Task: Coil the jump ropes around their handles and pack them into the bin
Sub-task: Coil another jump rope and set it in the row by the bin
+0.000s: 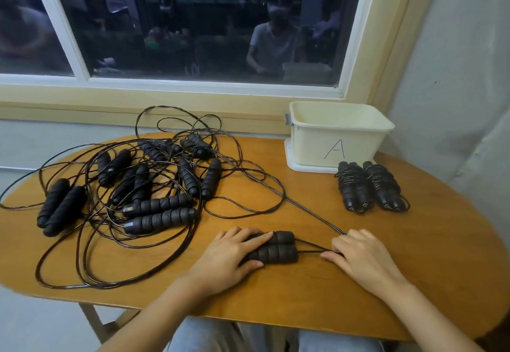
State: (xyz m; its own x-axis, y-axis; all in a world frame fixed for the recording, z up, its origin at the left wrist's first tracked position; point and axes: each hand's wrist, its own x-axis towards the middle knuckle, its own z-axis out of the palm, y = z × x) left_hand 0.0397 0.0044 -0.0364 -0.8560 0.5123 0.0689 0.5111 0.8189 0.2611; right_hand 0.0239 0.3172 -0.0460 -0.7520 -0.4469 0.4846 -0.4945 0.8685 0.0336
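**While the loose pile lies to the left, you hold one rope at the near edge**

Where the table (414, 282) curves toward you, your left hand (231, 252) lies over a pair of black handles (278, 247) set side by side. Its fingers lie across their tops and its thumb runs along the near side, so it grips them together. Just to the right, your right hand (361, 255) rests on the wood with its fingers curled, and it pinches the cord (309, 211) where the two strands leave the handle ends. From that hand the cord runs in a straight line away and to the left, into the pile of loose ropes (154, 186). That tangle of handles and loops covers the left half of the table.

At the far right stands the cream bin (336, 136), marked with a letter A, on a white tray (300, 165). You can see nothing in the part of its inside that shows. Just in front of it lie two coiled ropes (356, 186), side by side on the table, each with cord wound around its paired handles. Behind the table is a dark window (193, 20).
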